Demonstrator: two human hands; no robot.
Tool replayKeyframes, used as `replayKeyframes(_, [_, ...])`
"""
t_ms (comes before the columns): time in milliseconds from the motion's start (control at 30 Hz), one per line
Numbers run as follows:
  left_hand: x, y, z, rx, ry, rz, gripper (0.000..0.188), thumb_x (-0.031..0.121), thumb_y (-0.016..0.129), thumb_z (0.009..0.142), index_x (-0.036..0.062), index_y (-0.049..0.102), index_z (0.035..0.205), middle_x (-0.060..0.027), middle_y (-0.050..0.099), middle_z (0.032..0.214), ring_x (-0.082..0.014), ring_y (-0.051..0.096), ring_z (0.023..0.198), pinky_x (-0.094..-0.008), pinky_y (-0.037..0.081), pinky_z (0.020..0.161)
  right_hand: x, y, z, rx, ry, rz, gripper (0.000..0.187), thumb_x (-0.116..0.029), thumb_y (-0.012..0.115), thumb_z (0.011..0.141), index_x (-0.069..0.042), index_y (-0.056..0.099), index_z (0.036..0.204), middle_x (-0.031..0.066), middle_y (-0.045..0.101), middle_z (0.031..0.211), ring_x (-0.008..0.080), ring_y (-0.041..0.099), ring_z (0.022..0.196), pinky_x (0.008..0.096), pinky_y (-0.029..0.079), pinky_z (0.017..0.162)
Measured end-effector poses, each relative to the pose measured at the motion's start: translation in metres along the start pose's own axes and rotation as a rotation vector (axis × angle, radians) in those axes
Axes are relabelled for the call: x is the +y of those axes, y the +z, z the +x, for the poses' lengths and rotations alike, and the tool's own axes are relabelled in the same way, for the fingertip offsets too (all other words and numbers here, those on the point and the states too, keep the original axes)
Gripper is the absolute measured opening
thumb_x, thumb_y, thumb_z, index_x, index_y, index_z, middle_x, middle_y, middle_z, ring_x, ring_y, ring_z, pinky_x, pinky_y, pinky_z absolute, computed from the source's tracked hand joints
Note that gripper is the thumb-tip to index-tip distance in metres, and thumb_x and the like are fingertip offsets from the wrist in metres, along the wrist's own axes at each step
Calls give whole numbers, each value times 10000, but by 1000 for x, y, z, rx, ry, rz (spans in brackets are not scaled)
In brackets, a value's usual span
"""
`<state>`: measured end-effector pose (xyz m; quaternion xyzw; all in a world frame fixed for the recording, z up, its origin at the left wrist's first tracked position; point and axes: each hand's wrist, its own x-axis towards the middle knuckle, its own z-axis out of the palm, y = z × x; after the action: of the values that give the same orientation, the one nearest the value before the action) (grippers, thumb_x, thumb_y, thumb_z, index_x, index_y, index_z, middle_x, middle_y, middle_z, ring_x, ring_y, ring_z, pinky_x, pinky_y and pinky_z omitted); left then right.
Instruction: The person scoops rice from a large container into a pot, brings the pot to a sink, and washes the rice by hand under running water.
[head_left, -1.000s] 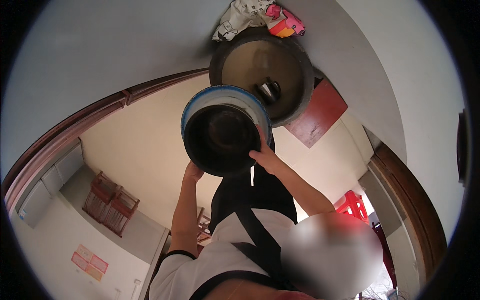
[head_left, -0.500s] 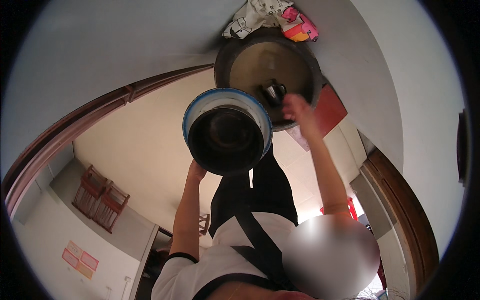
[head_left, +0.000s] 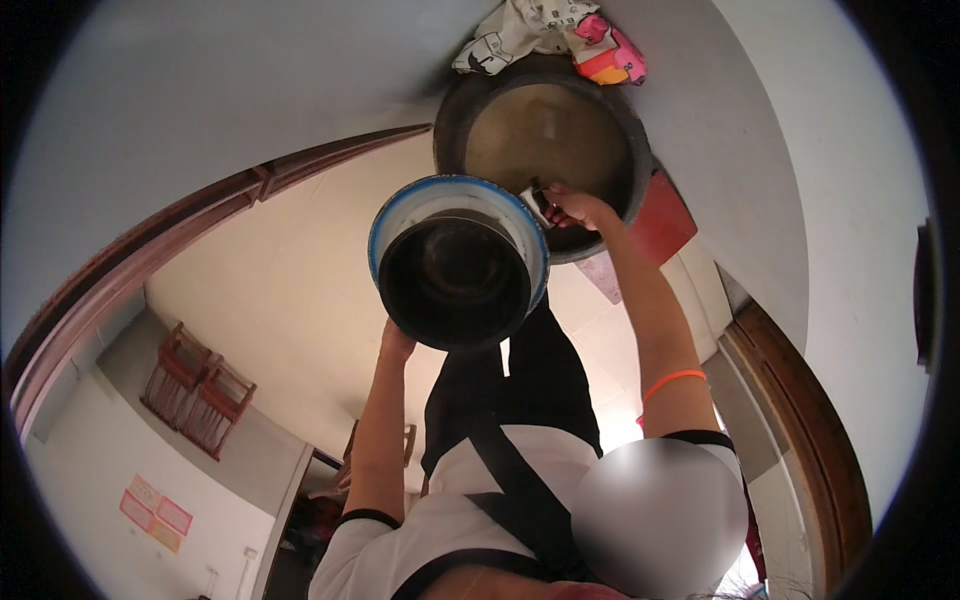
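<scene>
My left hand holds a white enamel basin with a blue rim from below on its left side; most of its fingers are hidden. Inside the basin sits a dark round pot, tilted toward me, its inside blackened. My right hand is closed around the handle side of a small shiny metal mug. That mug is over the near part of a big dark round vat, close by the basin's right rim. Tan contents, whose kind I cannot make out, fill the vat's inside.
Printed bags lie at the vat's far rim against the wall. A red board or box stands right of the vat. Wooden chairs are off to the left, a wooden door frame to the right.
My right hand has moved left and closed on the mug, which was lying in the vat. The mug now sits closer to the basin's rim. The basin and pot have hardly moved.
</scene>
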<state>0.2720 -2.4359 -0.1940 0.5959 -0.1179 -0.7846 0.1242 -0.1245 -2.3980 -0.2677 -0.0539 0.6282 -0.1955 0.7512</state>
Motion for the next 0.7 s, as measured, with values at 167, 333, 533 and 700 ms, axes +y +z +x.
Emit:
replayKeyframes(167, [-7, -13, 10, -8, -1, -66, 530, 297, 533, 774, 45, 353, 1205, -85, 418, 1205, -232, 424, 1081, -367, 358, 914, -12, -24, 13, 70, -224, -949, 196, -223, 445, 817, -136, 566, 944, 40, 582, 782, 143, 528, 684, 259, 404, 542])
replayKeyframes(333, [-5, -7, 9, -25, -2, -28, 598, 324, 533, 776, 31, 294, 1239, -86, 365, 1248, -221, 385, 1115, -337, 309, 942, -49, -17, -16, 486, 14, -1631, 203, -140, 469, 753, -122, 626, 881, 76, 604, 899, 218, 563, 864, 320, 440, 614])
replayKeyframes(533, [-1, 2, 7, -27, 31, -20, 617, 334, 537, 769, 35, 284, 1245, -89, 351, 1257, -221, 372, 1128, -336, 315, 939, -19, -20, 23, 767, 131, -1358, 217, -152, 485, 745, -111, 612, 917, 102, 581, 959, 248, 554, 892, 354, 423, 709])
replayKeyframes(700, [4, 11, 4, 58, -17, -51, 581, 307, 523, 783, 34, 294, 1242, -95, 371, 1242, -218, 383, 1121, -331, 335, 925, 11, -18, 67, 676, 181, -1192, 372, -217, 414, 777, -85, 477, 1119, 134, 514, 1090, 292, 526, 942, 407, 420, 744])
